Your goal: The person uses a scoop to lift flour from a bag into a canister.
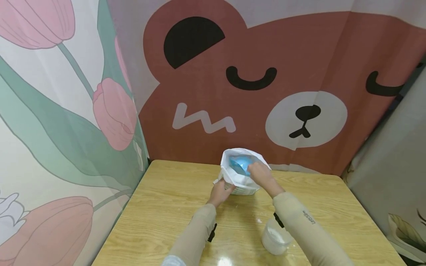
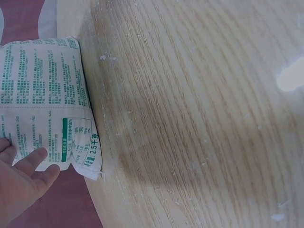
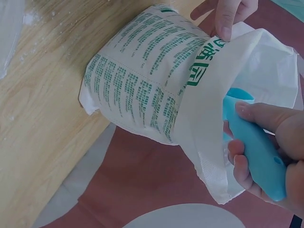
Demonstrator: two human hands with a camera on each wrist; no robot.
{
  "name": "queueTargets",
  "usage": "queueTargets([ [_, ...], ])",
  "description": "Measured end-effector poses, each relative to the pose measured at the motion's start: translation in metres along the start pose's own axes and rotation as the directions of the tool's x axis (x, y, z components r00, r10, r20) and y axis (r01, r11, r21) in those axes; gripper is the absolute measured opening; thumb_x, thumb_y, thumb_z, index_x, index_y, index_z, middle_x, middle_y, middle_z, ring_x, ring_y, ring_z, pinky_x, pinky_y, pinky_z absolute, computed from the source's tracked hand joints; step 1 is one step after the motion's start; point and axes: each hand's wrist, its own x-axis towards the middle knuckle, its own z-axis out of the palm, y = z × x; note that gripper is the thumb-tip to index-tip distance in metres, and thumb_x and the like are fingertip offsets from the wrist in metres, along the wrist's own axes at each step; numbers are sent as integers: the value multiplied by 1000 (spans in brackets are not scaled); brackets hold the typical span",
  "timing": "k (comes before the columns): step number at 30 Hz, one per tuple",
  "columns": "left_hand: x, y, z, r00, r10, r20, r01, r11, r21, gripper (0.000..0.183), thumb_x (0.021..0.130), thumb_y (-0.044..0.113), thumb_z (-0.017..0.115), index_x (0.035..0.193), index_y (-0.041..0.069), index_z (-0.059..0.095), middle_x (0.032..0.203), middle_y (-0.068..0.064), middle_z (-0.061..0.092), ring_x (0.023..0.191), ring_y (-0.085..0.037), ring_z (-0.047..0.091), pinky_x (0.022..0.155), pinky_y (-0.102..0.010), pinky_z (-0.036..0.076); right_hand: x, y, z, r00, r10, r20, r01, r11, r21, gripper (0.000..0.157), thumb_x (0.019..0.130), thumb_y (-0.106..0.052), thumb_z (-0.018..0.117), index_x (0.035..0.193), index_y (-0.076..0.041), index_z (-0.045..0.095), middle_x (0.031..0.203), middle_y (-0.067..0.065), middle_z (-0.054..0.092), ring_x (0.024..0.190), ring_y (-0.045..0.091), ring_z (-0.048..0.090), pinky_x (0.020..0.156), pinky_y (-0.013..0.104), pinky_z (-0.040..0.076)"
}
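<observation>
A white bag (image 1: 244, 190) with green print stands at the far side of the table, its mouth wide and its rim folded outward. My left hand (image 1: 219, 193) grips the bag's left side, thumb on the front below the rim; these fingers (image 2: 33, 164) show against the print in the left wrist view. My right hand (image 1: 263, 173) reaches into the mouth and holds a blue scoop (image 3: 256, 147) by its thick handle, thumb on top and fingers curled beneath. The scoop's bowl (image 1: 240, 163) is inside the bag, partly hidden by the rim. What lies deeper is hidden.
A clear round plastic tub (image 1: 276, 238) with white powder in it stands near the right forearm. Specks of white powder dot the wooden table (image 1: 173, 207). A curtain (image 1: 199, 92) with a bear print hangs right behind the table's far edge.
</observation>
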Motion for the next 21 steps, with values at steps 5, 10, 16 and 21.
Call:
queueTargets([
  [5,3,-2,2,998,-54,27,54,998,18,57,87,44,54,130,7,45,120,-11,54,106,-28,52,84,-43,43,1,2,-2,994,56,90,-60,997,49,14,69,3,62,67,-10,66,61,-1,55,57,15,47,48,31,42],
  [10,4,-2,3,997,-74,37,72,997,39,57,86,44,55,130,8,45,120,-10,54,106,-26,52,84,-41,43,-2,6,-8,988,85,132,-100,989,111,13,75,-2,67,87,-5,72,85,5,67,77,22,60,58,33,49],
  [16,3,-3,4,995,-91,36,90,995,32,57,86,43,56,130,9,45,120,-10,54,106,-26,52,84,-42,43,-5,12,-18,973,138,186,-179,957,229,19,79,-6,67,97,-2,69,96,11,66,86,27,61,63,35,50],
  [21,3,-2,3,994,-101,42,100,995,22,58,86,44,55,132,11,44,122,-9,53,107,-26,52,84,-42,43,-6,17,-22,961,164,221,-231,917,324,22,81,-5,64,102,1,67,100,15,63,73,24,61,58,33,50],
])
